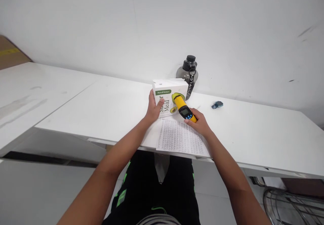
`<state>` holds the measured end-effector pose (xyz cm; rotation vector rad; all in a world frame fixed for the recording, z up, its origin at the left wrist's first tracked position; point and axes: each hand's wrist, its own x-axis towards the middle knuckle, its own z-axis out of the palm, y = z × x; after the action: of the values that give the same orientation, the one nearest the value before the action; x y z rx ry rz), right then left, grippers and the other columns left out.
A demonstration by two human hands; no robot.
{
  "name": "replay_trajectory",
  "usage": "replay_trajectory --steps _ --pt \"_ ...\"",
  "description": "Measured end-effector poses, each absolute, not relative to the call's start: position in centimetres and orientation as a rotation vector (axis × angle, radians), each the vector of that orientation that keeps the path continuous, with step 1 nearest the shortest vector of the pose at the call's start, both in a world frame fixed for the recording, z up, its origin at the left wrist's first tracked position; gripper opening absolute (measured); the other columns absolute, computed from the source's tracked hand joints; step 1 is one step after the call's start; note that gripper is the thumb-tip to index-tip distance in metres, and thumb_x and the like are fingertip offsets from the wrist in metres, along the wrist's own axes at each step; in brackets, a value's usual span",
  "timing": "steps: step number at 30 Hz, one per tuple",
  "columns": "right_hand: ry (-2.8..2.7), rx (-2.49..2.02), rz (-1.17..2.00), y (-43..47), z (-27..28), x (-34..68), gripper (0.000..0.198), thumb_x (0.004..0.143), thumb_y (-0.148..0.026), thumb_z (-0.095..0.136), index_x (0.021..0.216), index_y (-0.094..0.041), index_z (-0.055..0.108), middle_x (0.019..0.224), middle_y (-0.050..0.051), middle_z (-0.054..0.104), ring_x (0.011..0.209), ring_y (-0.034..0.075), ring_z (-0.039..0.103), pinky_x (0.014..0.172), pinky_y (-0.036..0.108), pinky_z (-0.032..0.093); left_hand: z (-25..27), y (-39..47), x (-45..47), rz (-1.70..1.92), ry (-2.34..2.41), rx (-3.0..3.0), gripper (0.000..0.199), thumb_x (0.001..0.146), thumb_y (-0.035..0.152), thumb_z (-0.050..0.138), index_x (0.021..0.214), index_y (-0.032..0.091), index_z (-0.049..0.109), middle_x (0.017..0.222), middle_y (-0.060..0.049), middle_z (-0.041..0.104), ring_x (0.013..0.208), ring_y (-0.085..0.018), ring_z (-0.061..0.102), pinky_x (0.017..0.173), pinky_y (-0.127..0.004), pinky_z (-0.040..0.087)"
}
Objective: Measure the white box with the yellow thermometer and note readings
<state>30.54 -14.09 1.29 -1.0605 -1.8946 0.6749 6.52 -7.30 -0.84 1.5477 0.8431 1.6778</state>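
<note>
My left hand grips the left side of a white carton with a green label and avocado pictures, its thumb on the front face. In my right hand is a yellow and black infrared thermometer, with a small screen and blue buttons facing me. The thermometer's front end is right before the carton's front; whether it touches I cannot tell. Below the carton lies a sheet covered in rows of small print. A dark, see-through water bottle stands behind the carton, partly hidden by it.
A small crumpled blue-green wrapper lies on the white table to the right. At the far left stands a brown cardboard box with yellow tape. A wall rises behind the table. Metal wire racks sit below at the right.
</note>
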Motion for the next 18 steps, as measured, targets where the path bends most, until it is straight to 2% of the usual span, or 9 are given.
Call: replay_trajectory --steps 13,18 --pt "-1.812 -1.140 0.633 -13.98 0.96 30.01 0.050 0.079 -0.060 0.068 0.115 -0.024 0.064 0.101 0.006 0.066 0.088 0.024 0.060 0.081 0.039 0.049 -0.72 -7.21 6.66 1.692 0.885 1.472 0.065 0.086 0.057 0.062 0.141 0.029 0.040 0.138 -0.011 0.054 0.129 -0.028 0.053 0.110 -0.047 0.043" --pt "-1.603 -1.270 0.510 -13.76 0.97 29.78 0.049 0.079 -0.059 0.066 0.112 -0.024 0.065 0.095 0.006 0.065 0.087 0.025 0.058 0.082 0.041 0.049 -0.12 -6.71 5.90 1.907 1.006 1.243 0.070 0.085 0.063 0.061 0.141 0.028 0.037 0.135 -0.012 0.054 0.127 -0.027 0.054 0.108 -0.044 0.045"
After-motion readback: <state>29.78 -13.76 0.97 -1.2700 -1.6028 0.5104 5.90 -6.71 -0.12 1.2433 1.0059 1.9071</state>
